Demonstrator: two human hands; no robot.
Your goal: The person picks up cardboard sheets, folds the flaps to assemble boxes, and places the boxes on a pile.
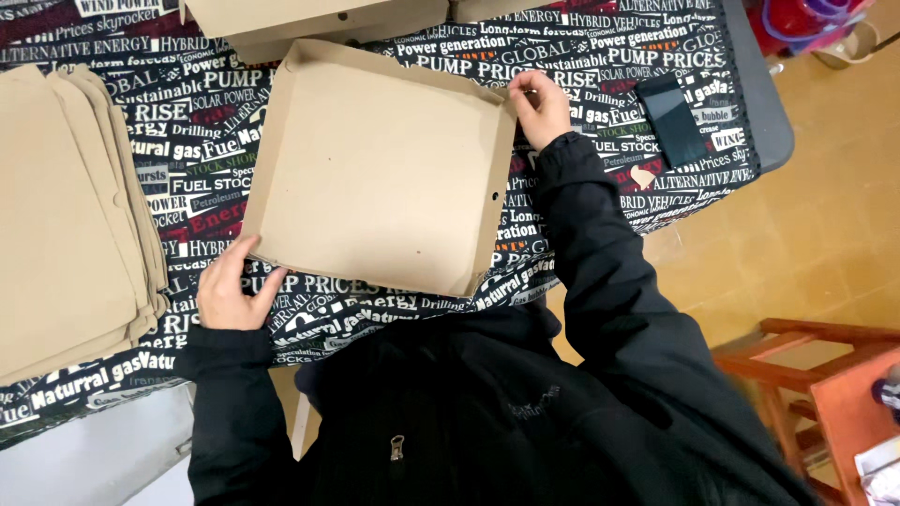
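A brown cardboard box tray [375, 178] with raised walls lies open on a table covered by a black cloth printed with words [562, 56]. My left hand [228, 292] rests against the box's near left corner, fingers spread along the outside wall. My right hand [537, 106] pinches the box's far right corner, fingertips closed on the cardboard wall there. Both arms are in black sleeves.
A stack of flat brown cardboard blanks [66, 215] lies at the left. Folded boxes [309, 21] sit at the far edge. A dark phone [671, 118] lies to the right on the cloth. A wooden chair [825, 375] stands on the tan floor at the right.
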